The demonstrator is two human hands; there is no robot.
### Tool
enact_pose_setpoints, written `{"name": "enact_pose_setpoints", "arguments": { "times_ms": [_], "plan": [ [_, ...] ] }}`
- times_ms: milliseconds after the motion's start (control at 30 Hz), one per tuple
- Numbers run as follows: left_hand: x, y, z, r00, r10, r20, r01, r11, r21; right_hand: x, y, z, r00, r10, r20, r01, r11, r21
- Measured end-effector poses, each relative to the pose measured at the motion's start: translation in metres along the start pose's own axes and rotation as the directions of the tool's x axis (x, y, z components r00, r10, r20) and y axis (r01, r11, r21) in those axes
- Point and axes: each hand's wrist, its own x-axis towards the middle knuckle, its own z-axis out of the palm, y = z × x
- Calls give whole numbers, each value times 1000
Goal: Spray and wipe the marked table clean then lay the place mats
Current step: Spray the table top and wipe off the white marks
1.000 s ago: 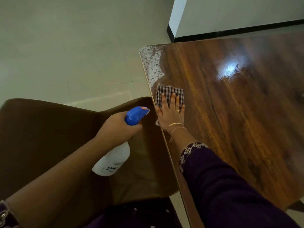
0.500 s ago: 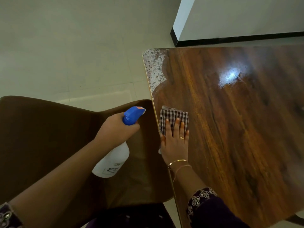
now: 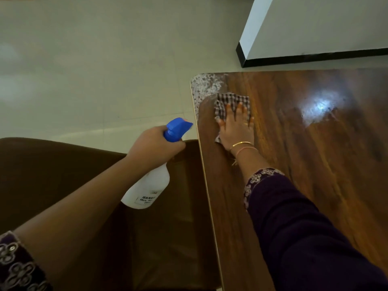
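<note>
— Pale tiled floor (image 3: pixel 105 59) lies beyond a glossy dark wood tabletop (image 3: pixel 315 164), seen from above; a brown chair (image 3: pixel 52 175) stands just beside its left edge.
— Where are the arms?
— Right arm, in a dark embroidered sleeve (image 3: pixel 294 227), reaches forward over the tabletop toward its far-left corner. Left arm, bare to near the elbow, stretches out over the chair, off the tabletop.
— And the hands?
— Right hand (image 3: pixel 236 130) lies palm down, fingers (image 3: pixel 229 111) straight and slightly spread, pressing a checked cloth (image 3: pixel 231 100) flat on the wood. Cloth shows ahead of the fingertips and a little beside the heel of the palm. Left hand (image 3: pixel 153 143) has its fingers curled round the neck of a white bottle (image 3: pixel 147 190) with a blue spray head pointing toward the tabletop's edge; the bottle's body hangs tilted below the hand, above the chair.
— What about the marks?
— White speckled spray patch (image 3: pixel 202 85) covers the far-left corner, touching the cloth's far-left edge.
</note>
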Motion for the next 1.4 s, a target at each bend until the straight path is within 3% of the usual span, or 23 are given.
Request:
{"name": "enact_pose_setpoints", "arguments": {
  "times_ms": [167, 300, 533, 667, 767, 1033, 1167, 1267, 1400],
  "plan": [
    [14, 4, -10, 1000, -5, -12, 4, 998, -55, 52, 31, -19, 974, 227, 8, -228, 973, 38],
    [23, 2, -7, 1000, -9, -7, 8, 997, -80, 98, 15, -27, 969, 244, 40, -247, 967, 67],
    [45, -7, 2, 1000, -25, -5, 24, 995, -98, 136, -48, -25, 985, -163, 50, 166, 984, -57],
    [52, -3, 3, 998, -40, -42, 36, 994, -99, 87, -81, -11, 888, -443, 123, 458, 874, -160],
    [53, 0, 2, 996, -45, -79, 35, 992, -118, 29, -72, 5, 811, -572, 125, 585, 791, -177],
    [52, -7, -7, 996, -56, -76, 47, 992, -113, 15, -40, 6, 925, -379, 12, 379, 925, 14],
    [47, -15, -12, 994, -69, -90, 61, 994, -90, 62, -34, -6, 978, -193, -76, 197, 980, 42],
    [41, -19, -13, 993, -64, -102, 54, 994, -95, 102, -35, -19, 997, -63, -39, 66, 994, 91],
    [36, -23, -12, 994, -68, -89, 57, 991, -118, 78, -41, -17, 972, -232, -26, 233, 962, 143]
  ]
}}
